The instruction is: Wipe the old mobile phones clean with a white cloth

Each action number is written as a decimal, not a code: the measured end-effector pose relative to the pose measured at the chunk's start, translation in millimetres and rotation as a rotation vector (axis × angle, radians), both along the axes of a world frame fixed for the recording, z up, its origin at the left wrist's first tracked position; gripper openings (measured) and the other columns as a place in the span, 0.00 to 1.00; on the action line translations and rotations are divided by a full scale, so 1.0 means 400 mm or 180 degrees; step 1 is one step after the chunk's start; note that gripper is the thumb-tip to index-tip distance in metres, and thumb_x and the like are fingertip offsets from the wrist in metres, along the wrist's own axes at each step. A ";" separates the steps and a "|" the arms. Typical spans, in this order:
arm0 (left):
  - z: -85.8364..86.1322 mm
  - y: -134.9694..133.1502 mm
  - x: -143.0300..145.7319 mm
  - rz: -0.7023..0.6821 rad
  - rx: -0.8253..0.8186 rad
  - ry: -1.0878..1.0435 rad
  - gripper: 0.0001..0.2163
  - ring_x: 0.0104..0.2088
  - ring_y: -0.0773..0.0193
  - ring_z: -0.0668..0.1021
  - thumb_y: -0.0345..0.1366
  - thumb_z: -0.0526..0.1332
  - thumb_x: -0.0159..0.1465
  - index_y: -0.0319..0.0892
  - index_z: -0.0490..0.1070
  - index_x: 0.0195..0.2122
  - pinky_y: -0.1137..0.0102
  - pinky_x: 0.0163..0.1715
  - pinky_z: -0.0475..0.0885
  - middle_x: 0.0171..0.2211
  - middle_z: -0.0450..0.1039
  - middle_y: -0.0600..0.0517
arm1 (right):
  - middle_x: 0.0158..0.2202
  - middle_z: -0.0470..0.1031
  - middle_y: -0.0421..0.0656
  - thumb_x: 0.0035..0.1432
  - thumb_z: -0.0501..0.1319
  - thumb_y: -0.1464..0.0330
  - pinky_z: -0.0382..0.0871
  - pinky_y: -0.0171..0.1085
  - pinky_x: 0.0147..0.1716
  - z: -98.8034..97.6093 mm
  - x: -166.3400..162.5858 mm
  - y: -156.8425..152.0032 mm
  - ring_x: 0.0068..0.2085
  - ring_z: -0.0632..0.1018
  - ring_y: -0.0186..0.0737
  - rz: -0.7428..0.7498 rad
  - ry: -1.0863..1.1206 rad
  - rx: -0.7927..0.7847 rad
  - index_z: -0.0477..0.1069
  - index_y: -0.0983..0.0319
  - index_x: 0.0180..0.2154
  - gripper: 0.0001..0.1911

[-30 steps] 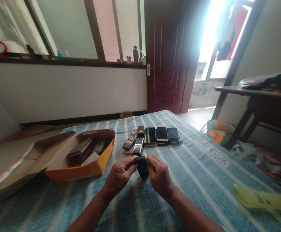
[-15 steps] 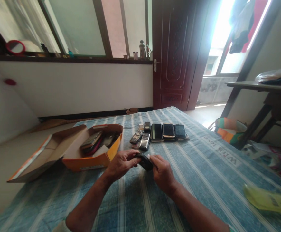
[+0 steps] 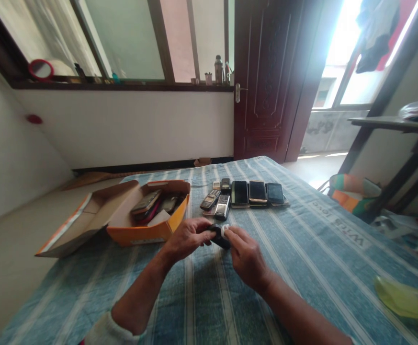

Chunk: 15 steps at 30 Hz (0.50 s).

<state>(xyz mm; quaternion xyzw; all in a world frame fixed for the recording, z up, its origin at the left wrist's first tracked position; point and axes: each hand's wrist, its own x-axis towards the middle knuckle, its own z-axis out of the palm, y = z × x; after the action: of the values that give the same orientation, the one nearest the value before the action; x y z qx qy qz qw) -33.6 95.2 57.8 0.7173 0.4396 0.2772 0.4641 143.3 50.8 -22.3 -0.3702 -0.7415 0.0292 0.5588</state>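
My left hand (image 3: 191, 238) pinches one end of a small black mobile phone (image 3: 219, 236) just above the bed. My right hand (image 3: 246, 254) is closed on a small white tissue (image 3: 225, 230), which it presses against the phone's other end. Most of the phone is hidden by my fingers. Just beyond my hands, several phones lie in a group: a silver keypad phone (image 3: 222, 207), a dark keypad phone (image 3: 210, 200) and touchscreen phones such as the gold-edged one (image 3: 257, 191) in a row to the right.
To the left stands an open orange cardboard box (image 3: 140, 236) with several phones (image 3: 146, 203) inside; its lid (image 3: 86, 215) leans outward. A blue striped sheet (image 3: 284, 268) covers the bed. A yellow bag (image 3: 406, 299) lies at the right. Beyond are a dark red door (image 3: 262, 86) and a table (image 3: 391, 125).
The white tissue in my right hand now shows on top of the black phone's end, where it was mostly hidden before. The whole view has shifted slightly as my head turned left.
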 end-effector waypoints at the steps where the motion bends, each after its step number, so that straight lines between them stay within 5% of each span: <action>1: -0.002 0.002 -0.002 0.0013 -0.0029 -0.0016 0.13 0.23 0.68 0.73 0.42 0.65 0.53 0.35 0.75 0.32 0.73 0.25 0.68 0.23 0.73 0.53 | 0.46 0.75 0.50 0.56 0.48 0.82 0.73 0.43 0.48 -0.006 0.002 0.003 0.49 0.75 0.43 -0.0025 0.0004 -0.0047 0.69 0.62 0.52 0.25; 8: -0.026 0.016 -0.016 0.0257 -0.0294 -0.0174 0.14 0.22 0.68 0.75 0.42 0.65 0.53 0.35 0.74 0.33 0.73 0.24 0.69 0.22 0.75 0.52 | 0.37 0.75 0.46 0.56 0.50 0.80 0.73 0.35 0.39 -0.036 0.021 0.022 0.38 0.77 0.38 -0.0207 -0.0130 -0.0560 0.73 0.61 0.43 0.19; 15: -0.070 0.026 -0.008 0.0533 -0.0591 -0.0678 0.16 0.26 0.63 0.79 0.42 0.68 0.51 0.36 0.75 0.36 0.70 0.28 0.73 0.25 0.78 0.51 | 0.41 0.76 0.49 0.55 0.48 0.81 0.73 0.37 0.44 -0.039 0.023 0.025 0.44 0.76 0.41 -0.0421 -0.0116 -0.0246 0.72 0.63 0.46 0.22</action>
<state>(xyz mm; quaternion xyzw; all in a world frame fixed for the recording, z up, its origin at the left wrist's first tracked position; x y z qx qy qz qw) -36.7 105.5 29.9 0.5988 0.4699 0.3475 0.5476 152.4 60.7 -37.7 -0.4402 -0.7238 0.0141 0.5311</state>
